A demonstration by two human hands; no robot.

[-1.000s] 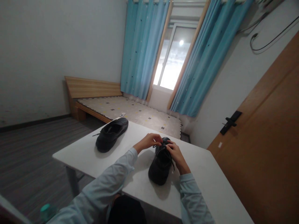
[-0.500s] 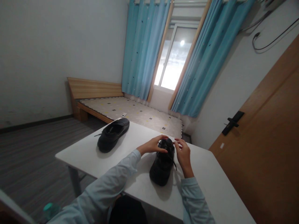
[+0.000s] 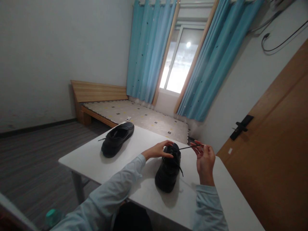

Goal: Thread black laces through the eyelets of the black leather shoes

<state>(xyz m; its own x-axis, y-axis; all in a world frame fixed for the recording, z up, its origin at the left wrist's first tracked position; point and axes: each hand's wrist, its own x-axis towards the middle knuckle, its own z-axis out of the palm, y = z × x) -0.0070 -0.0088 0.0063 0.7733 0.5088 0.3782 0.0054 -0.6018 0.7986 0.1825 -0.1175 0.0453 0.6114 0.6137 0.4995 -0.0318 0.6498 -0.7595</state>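
Note:
A black lace-up shoe (image 3: 166, 178) stands on the white table (image 3: 141, 192) in front of me, its toe pointing away. My left hand (image 3: 159, 150) grips its front part from the left side, thumb over the laces and fingers around the toe. Off to the right, my right hand (image 3: 205, 160) pinches a black shoelace (image 3: 185, 148), which runs taut from the shoe's upper. A loose lace end hangs down the shoe's right side. The matching black shoe (image 3: 113, 144) lies at the table's far left, a lace end poking out from it.
Behind the table is a low wooden bed (image 3: 101, 91) with a patterned mattress, and a small white object (image 3: 128, 118) lies on it. A wooden door (image 3: 271, 154) stands at the right. A green-capped container (image 3: 52, 216) is low at the left.
My right hand has moved right, away from the shoe, drawing the lace out into a straight line. My left hand keeps its hold on the shoe.

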